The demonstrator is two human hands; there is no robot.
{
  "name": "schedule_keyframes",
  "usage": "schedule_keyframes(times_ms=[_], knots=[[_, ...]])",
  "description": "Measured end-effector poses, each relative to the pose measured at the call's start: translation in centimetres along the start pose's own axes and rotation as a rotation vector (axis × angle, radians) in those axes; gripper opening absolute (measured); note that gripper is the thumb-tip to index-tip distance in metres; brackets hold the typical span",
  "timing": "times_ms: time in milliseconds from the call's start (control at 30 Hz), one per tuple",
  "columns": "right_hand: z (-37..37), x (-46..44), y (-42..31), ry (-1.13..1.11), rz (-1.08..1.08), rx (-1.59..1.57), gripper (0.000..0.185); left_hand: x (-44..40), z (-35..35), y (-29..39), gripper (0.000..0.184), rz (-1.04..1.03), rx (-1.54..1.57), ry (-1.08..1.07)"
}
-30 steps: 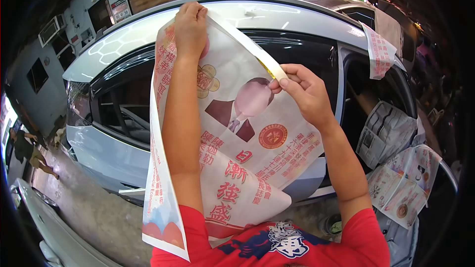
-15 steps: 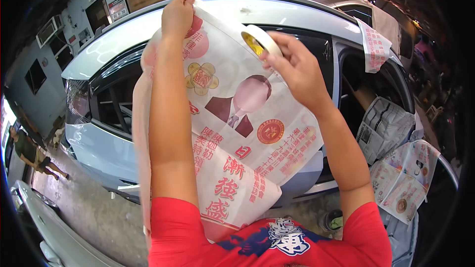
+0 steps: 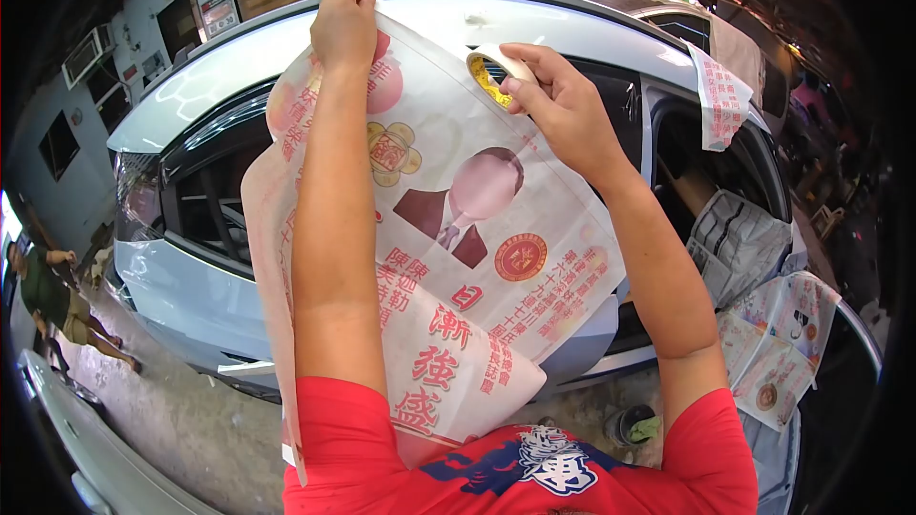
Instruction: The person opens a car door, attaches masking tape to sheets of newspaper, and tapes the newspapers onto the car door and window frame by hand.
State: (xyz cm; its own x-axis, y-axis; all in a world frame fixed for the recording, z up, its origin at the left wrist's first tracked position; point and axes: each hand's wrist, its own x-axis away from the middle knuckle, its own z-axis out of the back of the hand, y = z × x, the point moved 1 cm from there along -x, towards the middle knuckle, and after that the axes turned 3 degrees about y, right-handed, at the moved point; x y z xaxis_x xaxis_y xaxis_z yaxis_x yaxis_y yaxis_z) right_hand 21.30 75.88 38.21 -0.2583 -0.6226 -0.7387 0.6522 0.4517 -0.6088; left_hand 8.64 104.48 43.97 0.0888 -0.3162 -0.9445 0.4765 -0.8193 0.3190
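Note:
A large printed newspaper sheet [image 3: 429, 200] hangs in front of the car's side windows, its lower part folded up over itself. My left hand [image 3: 343, 27] is closed on the sheet's top edge, near the car's roof line. In my right hand [image 3: 565, 100] is a roll of masking tape [image 3: 502, 76], cream outside with a yellow inner core. My thumb presses its near side and the fingers wrap its outer side. The roll sits over the sheet's upper right edge; I cannot tell whether a strip joins them.
The silver-blue car [image 3: 420, 14] stands right before me. More newspaper [image 3: 720, 100] hangs from its roof at right, and other sheets [image 3: 778, 343] cover the open door. A bucket [image 3: 625, 424] is on the floor. A person [image 3: 67, 300] stands at left beside another car [image 3: 105, 448].
My right hand has turned slightly with the tape roll and shifted a little left. The sheet's left edge has swung outward. The person at left appears nearer.

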Motion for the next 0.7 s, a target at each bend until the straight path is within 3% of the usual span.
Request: schedule_keyframes(times_ms=[167, 267, 367, 467, 567, 700], knots=[[0.1, 0.2, -0.5, -0.008, 0.017, 0.082, 0.038, 0.2, -0.2, 1.0, 0.020, 0.036, -0.076, 0.027], [0.2, 0.2, -0.5, 0.021, 0.058, 0.130, 0.039, 1.3, -0.1, 1.5, 0.026, 0.013, -0.069, -0.096], [0.6, 0.1, -0.6, 0.005, 0.025, 0.145, 0.037, 3.1, -0.1, 1.9, 0.037, -0.126, -0.107, -0.050], [2.0, 1.1, -0.8, -0.023, 0.082, 0.322, 0.033, 4.3, -0.1, 2.2, 0.043, -0.121, -0.040, -0.042], [3.1, 2.7, 0.3, -0.066, 0.382, 0.583, 0.030, 4.2, 0.3, 2.6, 0.045, -0.083, -0.066, -0.104], [4.4, 4.7, -0.1, -0.200, 0.160, 0.892, 0.035, 4.0, 0.3, 2.5, 0.046, -0.117, -0.094, -0.115]])
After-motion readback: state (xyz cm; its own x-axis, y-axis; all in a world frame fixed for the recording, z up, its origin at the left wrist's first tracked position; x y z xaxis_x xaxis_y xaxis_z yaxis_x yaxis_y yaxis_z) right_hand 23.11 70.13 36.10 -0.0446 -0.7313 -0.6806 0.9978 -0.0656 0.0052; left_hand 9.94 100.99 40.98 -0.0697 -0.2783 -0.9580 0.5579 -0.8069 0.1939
